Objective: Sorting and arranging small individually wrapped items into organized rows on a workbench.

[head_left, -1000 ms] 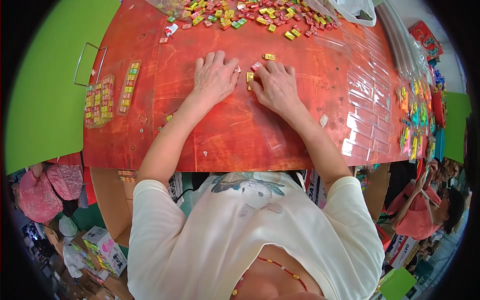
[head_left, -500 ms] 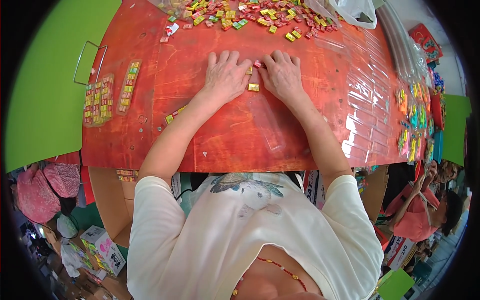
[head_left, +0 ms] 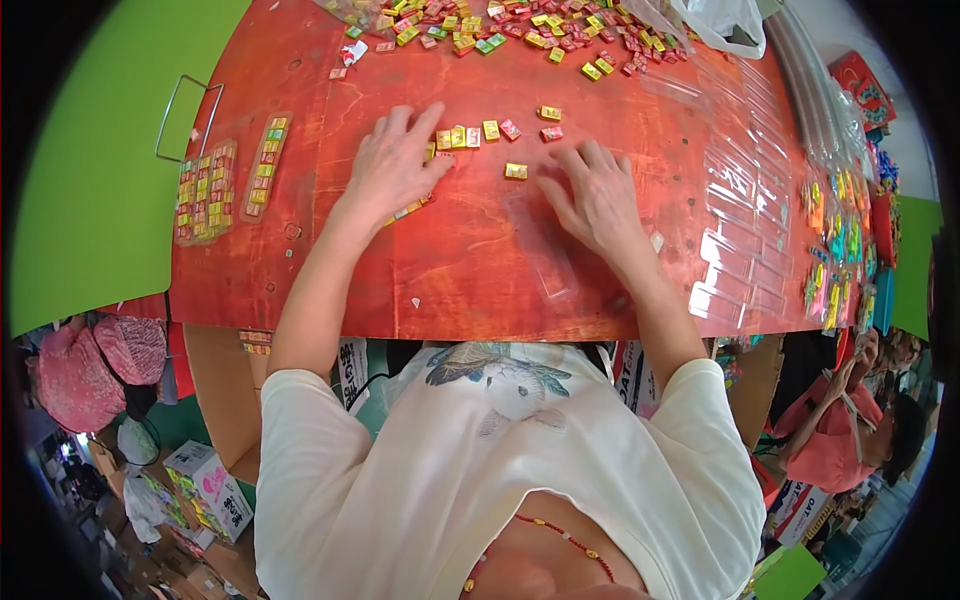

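A short row of small yellow and red wrapped blocks lies on the red table before me. My left hand is at the row's left end, fingers spread, covering some of the blocks. Under its wrist, more blocks show in part. My right hand is bent loosely above the table with fingers apart and nothing visible in it. Closest to its thumb is a single yellow block; a red block and another yellow one sit just past its fingertips. A clear plastic tray lies between my forearms.
A loose heap of blocks spreads along the far edge. Filled clear trays stand at the left, beside a metal wire handle. Many clear trays overlap at the right, near bagged colourful items. Another person sits far right.
Both hands have moved apart, the left leftward and the right to the right and nearer me. The row of blocks and loose pieces between them are now uncovered.
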Motion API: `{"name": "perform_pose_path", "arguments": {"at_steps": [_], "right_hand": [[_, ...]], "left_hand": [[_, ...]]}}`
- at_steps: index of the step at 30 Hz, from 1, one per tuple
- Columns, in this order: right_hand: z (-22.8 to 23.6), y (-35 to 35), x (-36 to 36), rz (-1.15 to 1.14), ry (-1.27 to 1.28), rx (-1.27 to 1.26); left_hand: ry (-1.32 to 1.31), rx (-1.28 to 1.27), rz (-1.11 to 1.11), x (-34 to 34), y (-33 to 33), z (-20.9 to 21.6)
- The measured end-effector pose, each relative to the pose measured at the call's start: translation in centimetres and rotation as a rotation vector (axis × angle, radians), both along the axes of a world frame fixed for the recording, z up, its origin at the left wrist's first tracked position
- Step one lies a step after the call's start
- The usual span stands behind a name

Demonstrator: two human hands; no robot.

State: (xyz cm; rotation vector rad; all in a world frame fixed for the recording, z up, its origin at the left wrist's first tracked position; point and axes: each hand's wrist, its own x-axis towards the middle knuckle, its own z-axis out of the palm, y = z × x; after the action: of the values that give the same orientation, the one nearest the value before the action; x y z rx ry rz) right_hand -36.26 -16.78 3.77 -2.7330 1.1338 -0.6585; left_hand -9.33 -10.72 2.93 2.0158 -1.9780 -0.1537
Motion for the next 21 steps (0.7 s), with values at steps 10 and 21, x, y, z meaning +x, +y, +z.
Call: {"name": "perform_pose_path", "arguments": {"at_steps": [10,21], "right_hand": [[0.0,4.9,-0.8,0.293,0.125,0.154],[-1.2,0.2,8.5,0.252,-0.039,-0.168]], "left_hand": [[0.018,0.248,0.049,-1.1,0.6,2.0],[-0.007,0.264,0.167,-0.2,1.2,1.8]]}}
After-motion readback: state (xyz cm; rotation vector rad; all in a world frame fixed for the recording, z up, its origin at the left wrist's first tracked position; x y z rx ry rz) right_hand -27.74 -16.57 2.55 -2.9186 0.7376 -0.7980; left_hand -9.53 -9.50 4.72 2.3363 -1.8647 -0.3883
